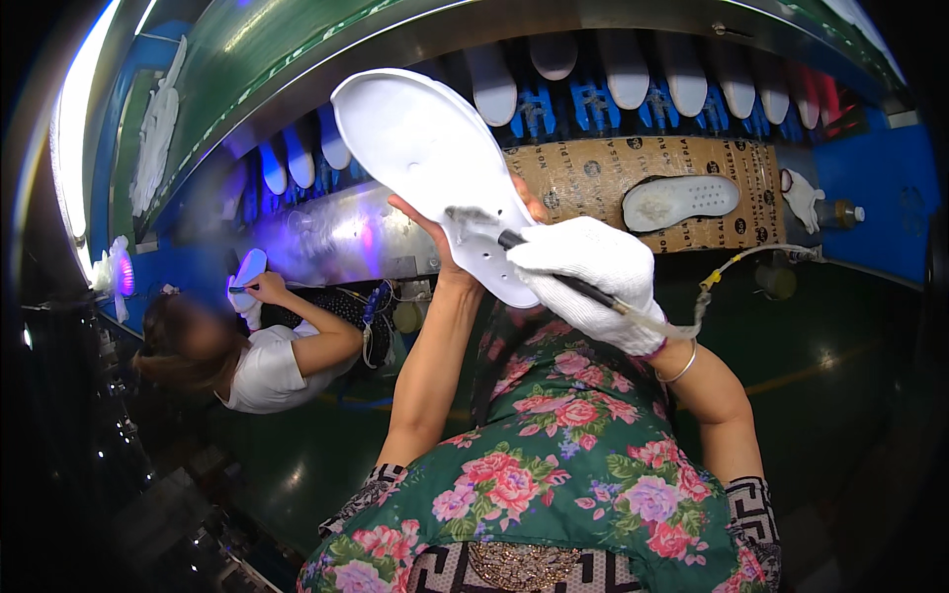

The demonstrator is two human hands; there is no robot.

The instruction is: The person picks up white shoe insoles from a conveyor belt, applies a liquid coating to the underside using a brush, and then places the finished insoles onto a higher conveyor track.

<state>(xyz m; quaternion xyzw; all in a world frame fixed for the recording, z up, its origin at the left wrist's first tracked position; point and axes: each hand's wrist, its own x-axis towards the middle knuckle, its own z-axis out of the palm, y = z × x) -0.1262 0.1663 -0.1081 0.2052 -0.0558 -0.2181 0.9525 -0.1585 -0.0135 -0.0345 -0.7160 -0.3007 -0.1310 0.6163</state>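
Grips a large, white, smooth, moulded shoe sole [425,148] in the bare left hand [447,252], from the upper centre to the middle of the frame. Spreads the left thumb along the sole's left edge and curls the fingers [534,203] behind it to its right edge, spanning its narrow part, with the longer, broader end rising toward the upper left. Closes the fingers of the right hand [593,269], in a white knitted glove, narrowly around a thin, dark, pen-like tool [511,239]. Points the tool's dark end leftward over the sole's lower part, near a grey smudge [474,215] and several small holes; cannot tell whether it touches. Trails a clear, flexible tube [682,330] from the tool toward the right of the frame.

Has, right of the gloved fingers and well apart, a second greyish-white sole with small holes [682,203] lying on brown printed cardboard [593,163] over the bench [336,237], and a limp white glove [802,200] beyond it. Shows a row of pale soles [627,74] by blue holders [595,104] along the top, and a co-worker in a white top [272,371] at left, handling a pale sole [249,269].
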